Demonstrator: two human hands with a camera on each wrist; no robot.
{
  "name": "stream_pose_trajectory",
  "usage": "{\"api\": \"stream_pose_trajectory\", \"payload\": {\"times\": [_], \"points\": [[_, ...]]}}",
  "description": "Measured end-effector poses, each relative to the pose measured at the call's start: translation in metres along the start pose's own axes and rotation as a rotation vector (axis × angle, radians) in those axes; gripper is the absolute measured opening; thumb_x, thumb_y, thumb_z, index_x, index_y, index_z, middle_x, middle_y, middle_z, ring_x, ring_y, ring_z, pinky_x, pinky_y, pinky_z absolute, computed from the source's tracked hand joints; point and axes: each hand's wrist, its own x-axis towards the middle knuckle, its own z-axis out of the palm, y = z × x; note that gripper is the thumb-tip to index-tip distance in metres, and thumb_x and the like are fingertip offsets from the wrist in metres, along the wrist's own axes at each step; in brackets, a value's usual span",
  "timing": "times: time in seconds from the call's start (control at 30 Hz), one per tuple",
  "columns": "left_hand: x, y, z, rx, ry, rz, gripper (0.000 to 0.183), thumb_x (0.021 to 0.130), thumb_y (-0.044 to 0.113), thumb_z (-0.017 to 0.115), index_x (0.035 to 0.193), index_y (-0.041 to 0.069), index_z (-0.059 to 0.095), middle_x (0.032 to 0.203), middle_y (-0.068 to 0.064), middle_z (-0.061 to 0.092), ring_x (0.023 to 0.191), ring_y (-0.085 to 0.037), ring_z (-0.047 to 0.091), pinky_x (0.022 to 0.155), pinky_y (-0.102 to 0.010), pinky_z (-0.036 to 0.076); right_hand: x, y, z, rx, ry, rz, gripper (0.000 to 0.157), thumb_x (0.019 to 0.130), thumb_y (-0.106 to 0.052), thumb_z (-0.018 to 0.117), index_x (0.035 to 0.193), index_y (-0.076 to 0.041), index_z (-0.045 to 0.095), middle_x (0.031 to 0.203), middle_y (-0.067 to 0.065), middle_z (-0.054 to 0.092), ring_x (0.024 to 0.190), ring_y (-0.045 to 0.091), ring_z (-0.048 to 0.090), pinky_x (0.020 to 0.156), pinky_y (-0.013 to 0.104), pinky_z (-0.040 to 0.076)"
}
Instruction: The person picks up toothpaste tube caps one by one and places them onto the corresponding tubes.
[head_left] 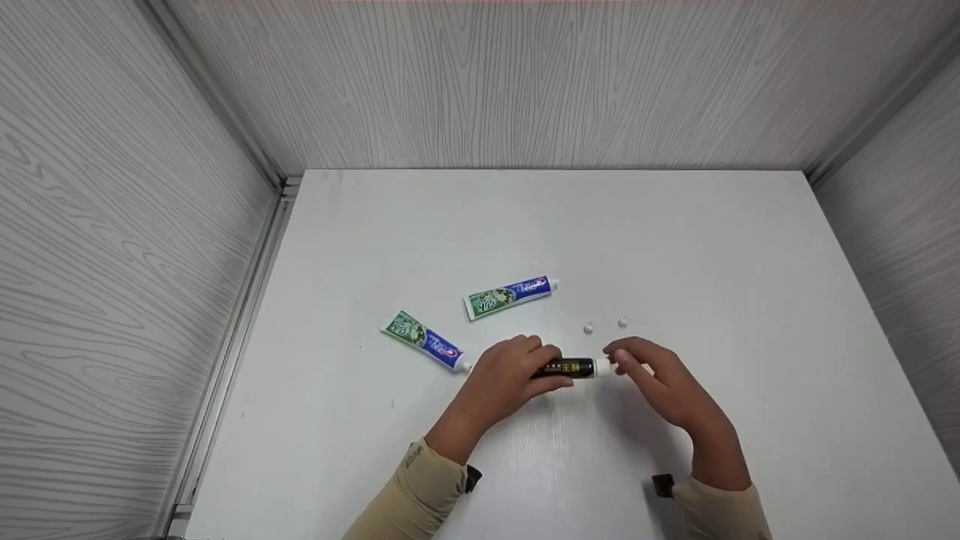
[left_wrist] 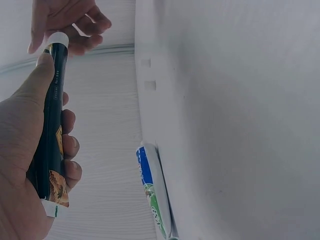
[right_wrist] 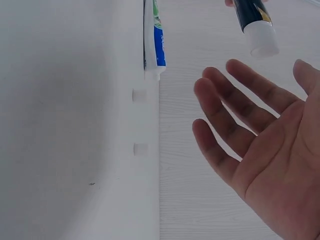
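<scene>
My left hand (head_left: pixel 506 375) grips a black toothpaste tube (head_left: pixel 577 367) with gold lettering, fingers and thumb wrapped round it. The tube's white cap (head_left: pixel 603 367) points right. In the left wrist view the dark tube (left_wrist: pixel 56 100) lies along the palm, its flat white end (left_wrist: pixel 50 208) showing near the heel of the hand. Close to the cap is my right hand (head_left: pixel 664 386). In the right wrist view its fingers (right_wrist: pixel 240 110) are spread and loosely bent, with a gap between them and the white cap (right_wrist: pixel 261 39).
Two blue-and-green toothpaste tubes lie on the white table (head_left: pixel 360 225): one tube (head_left: pixel 511 297) beyond my hands, another tube (head_left: pixel 426 341) left of my left hand. Two small white caps, a left one (head_left: pixel 589 327) and a right one (head_left: pixel 622 322), sit behind the black tube. Grey wood-grain panels (head_left: pixel 495 82) surround the table.
</scene>
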Motion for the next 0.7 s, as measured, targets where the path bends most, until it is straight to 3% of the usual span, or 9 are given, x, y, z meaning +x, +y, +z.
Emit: {"api": "stream_pose_trajectory", "payload": {"times": [0.07, 0.17, 0.3, 0.43, 0.57, 0.7], "points": [[0.0, 0.0, 0.0, 0.002, 0.0, -0.003, 0.036, 0.093, 0.059, 0.055, 0.107, 0.026, 0.064, 0.086, 0.012, 0.054, 0.075, -0.004, 0.047, 0.065, -0.022, 0.041, -0.001, 0.001, -0.001, -0.004, 0.023, -0.053, 0.021, 0.103, -0.021, 0.051, 0.121, -0.027, 0.061, 0.116, -0.001, 0.065, 0.097, 0.018, 0.065, 0.085, 0.033, 0.051], [0.0, 0.001, -0.001, 0.002, -0.005, -0.006, 0.037, 0.093, 0.059, 0.055, 0.107, 0.026, 0.064, 0.086, 0.011, 0.054, 0.074, -0.005, 0.047, 0.064, -0.022, 0.041, -0.002, 0.002, -0.001, 0.011, 0.054, -0.128, 0.036, 0.094, 0.001, 0.059, 0.119, -0.025, 0.061, 0.113, -0.001, 0.064, 0.096, 0.018, 0.066, 0.084, 0.028, 0.052], [0.0, 0.003, -0.003, 0.0, -0.02, -0.018, 0.038, 0.093, 0.058, 0.055, 0.107, 0.025, 0.065, 0.087, 0.011, 0.056, 0.075, -0.006, 0.049, 0.066, -0.023, 0.043, -0.006, -0.018, 0.0, 0.037, 0.083, -0.177, 0.047, 0.08, 0.017, 0.063, 0.111, -0.018, 0.062, 0.107, -0.001, 0.064, 0.088, 0.023, 0.067, 0.083, 0.029, 0.051], [0.0, 0.003, -0.003, 0.001, -0.018, -0.016, 0.037, 0.093, 0.058, 0.056, 0.107, 0.025, 0.065, 0.086, 0.01, 0.056, 0.074, -0.006, 0.049, 0.065, -0.023, 0.042, -0.006, -0.034, 0.001, 0.067, 0.104, -0.182, 0.041, 0.076, 0.014, 0.073, 0.106, -0.012, 0.064, 0.103, 0.003, 0.065, 0.086, 0.027, 0.066, 0.083, 0.03, 0.051], [0.0, 0.003, -0.004, 0.007, -0.007, 0.002, 0.036, 0.093, 0.057, 0.057, 0.106, 0.025, 0.065, 0.084, 0.011, 0.054, 0.073, -0.005, 0.048, 0.064, -0.022, 0.041, -0.003, -0.021, 0.005, 0.064, 0.109, -0.192, 0.035, 0.076, 0.008, 0.078, 0.104, -0.007, 0.064, 0.101, 0.008, 0.066, 0.086, 0.025, 0.065, 0.082, 0.03, 0.053], [0.0, 0.003, -0.004, 0.005, -0.009, 0.004, 0.036, 0.093, 0.057, 0.056, 0.106, 0.025, 0.065, 0.085, 0.011, 0.056, 0.073, -0.004, 0.049, 0.065, -0.021, 0.043, -0.001, -0.006, 0.007, 0.029, 0.085, -0.164, 0.031, 0.081, -0.004, 0.079, 0.106, -0.015, 0.064, 0.101, 0.0, 0.066, 0.087, 0.017, 0.066, 0.085, 0.034, 0.052]]}}
